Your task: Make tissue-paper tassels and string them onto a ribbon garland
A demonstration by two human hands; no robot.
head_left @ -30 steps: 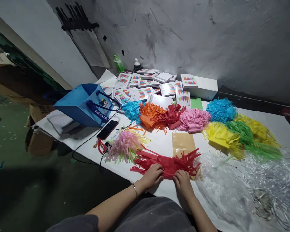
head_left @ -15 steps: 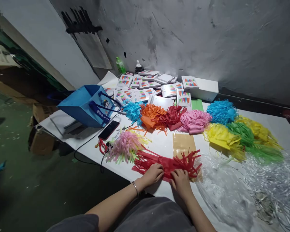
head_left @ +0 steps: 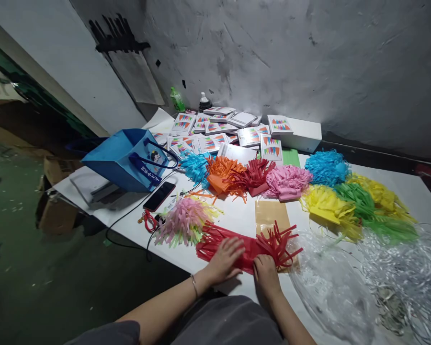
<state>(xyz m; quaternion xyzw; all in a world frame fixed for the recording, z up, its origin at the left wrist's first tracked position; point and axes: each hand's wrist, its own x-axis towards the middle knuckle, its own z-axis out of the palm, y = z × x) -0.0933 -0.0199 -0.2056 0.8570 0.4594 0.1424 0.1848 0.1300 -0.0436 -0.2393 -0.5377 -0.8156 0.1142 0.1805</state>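
Observation:
A sheet of red fringed tissue paper (head_left: 249, 250) lies at the front of the table, its cut strips spreading at the left and right ends. Across its left-middle part rests my left hand (head_left: 227, 258), fingers stretched out and slightly spread, a bracelet on the wrist. At the paper's near edge, right of the middle, my right hand (head_left: 266, 274) has its fingers curled over the red paper; the thumb is partly hidden. A pink and yellow tassel bunch (head_left: 185, 218) lies just left of the red paper. Brown paper (head_left: 272, 216) shows behind it.
Orange (head_left: 224, 175), pink (head_left: 289, 181), blue (head_left: 327, 166) and yellow (head_left: 328, 205) fringe bundles line the table. Clear plastic bags (head_left: 332, 282) lie at right. A blue bag (head_left: 124, 160), a phone (head_left: 159, 196) and a cable stand left. Printed packs (head_left: 211, 141) are piled behind.
My left hand has lifted and flattened, its fingers now stretched out instead of curled. The right hand has drawn its fingers in at the paper's near edge. The view has shifted slightly.

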